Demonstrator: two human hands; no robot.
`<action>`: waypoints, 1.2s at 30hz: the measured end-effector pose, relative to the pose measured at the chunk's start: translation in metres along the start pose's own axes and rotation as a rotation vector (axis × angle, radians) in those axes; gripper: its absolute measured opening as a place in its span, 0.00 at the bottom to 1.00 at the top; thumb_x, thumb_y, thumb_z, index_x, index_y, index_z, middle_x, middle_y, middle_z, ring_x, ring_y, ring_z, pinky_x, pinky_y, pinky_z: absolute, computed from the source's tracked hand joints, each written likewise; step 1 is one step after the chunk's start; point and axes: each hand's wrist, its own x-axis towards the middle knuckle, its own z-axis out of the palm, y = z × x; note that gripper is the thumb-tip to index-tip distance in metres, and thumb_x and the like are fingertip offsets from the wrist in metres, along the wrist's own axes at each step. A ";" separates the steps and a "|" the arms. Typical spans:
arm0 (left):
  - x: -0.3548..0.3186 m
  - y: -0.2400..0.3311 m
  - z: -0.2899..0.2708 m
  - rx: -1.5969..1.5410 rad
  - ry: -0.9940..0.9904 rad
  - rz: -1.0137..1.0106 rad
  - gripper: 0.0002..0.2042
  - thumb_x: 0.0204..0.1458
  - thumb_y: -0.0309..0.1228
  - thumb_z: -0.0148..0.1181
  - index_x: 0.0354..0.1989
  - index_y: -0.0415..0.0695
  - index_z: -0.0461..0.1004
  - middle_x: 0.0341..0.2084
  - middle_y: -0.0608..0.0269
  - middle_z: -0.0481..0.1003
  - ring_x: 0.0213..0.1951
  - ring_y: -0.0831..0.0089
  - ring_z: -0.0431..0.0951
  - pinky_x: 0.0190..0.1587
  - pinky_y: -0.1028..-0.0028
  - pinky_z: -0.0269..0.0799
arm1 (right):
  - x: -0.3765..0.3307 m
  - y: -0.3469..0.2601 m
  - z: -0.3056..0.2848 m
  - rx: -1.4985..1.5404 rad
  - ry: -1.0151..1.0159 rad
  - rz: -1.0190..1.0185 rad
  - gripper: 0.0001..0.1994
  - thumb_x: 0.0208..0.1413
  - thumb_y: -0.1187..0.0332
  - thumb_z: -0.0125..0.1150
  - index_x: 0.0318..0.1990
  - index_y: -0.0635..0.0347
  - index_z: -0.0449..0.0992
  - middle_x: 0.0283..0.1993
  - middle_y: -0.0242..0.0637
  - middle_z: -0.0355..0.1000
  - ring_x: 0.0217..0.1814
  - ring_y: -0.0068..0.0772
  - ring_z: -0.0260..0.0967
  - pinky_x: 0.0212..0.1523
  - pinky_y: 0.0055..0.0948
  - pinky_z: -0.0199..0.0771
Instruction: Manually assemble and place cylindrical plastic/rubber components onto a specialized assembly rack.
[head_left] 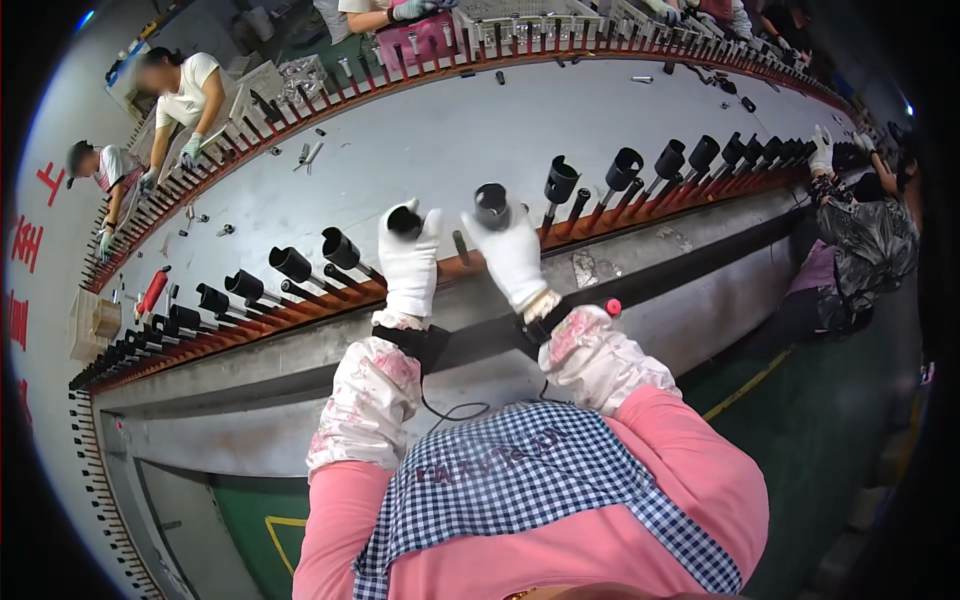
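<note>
Right hand [512,255] clasps black cup [491,205]

You are standing at a long grey conveyor table [430,140] that is carrying a red rail of pegs [640,205] bearing black cup-shaped parts [624,166], with small loose metal pieces [310,152] lying on its top.
</note>
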 end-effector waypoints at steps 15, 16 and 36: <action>-0.092 0.052 0.122 0.246 -0.308 0.249 0.24 0.60 0.22 0.66 0.65 0.37 0.73 0.59 0.51 0.78 0.60 0.60 0.79 0.66 0.66 0.73 | 0.141 0.059 -0.185 0.126 0.020 -0.200 0.22 0.56 0.61 0.82 0.53 0.61 0.81 0.42 0.31 0.82 0.44 0.22 0.77 0.51 0.26 0.79; -0.081 0.061 0.146 0.179 -0.237 0.224 0.25 0.61 0.20 0.65 0.67 0.35 0.70 0.60 0.50 0.77 0.62 0.62 0.78 0.68 0.65 0.72 | 0.147 0.068 -0.178 0.010 0.117 -0.230 0.18 0.57 0.59 0.80 0.47 0.59 0.81 0.40 0.30 0.82 0.42 0.19 0.77 0.49 0.25 0.79; -0.042 0.033 0.225 -0.014 0.130 0.033 0.18 0.57 0.25 0.76 0.54 0.39 0.77 0.39 0.67 0.79 0.39 0.79 0.80 0.44 0.77 0.77 | 0.086 0.086 -0.223 0.162 -0.256 -0.010 0.22 0.64 0.65 0.72 0.61 0.64 0.76 0.52 0.37 0.83 0.52 0.26 0.80 0.56 0.28 0.78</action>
